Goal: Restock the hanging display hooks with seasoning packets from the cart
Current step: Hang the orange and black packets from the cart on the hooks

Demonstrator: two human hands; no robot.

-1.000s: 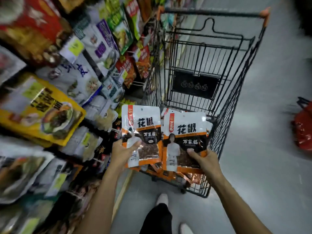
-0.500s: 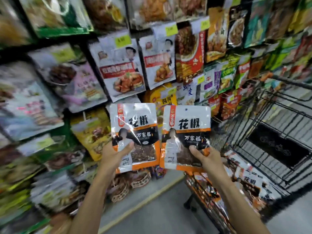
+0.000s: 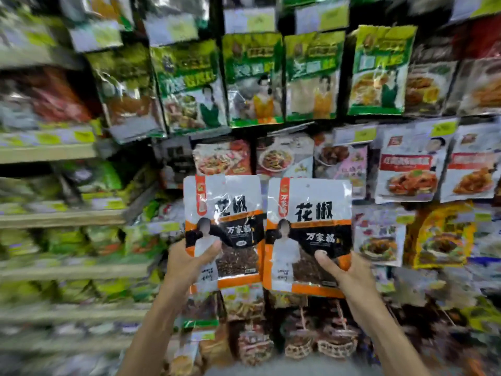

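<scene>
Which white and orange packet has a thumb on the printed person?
The white-and-orange seasoning packet in the left hand; its thumb covers the figure. On the other packet, the right hand has its thumb on the dark window.
</scene>
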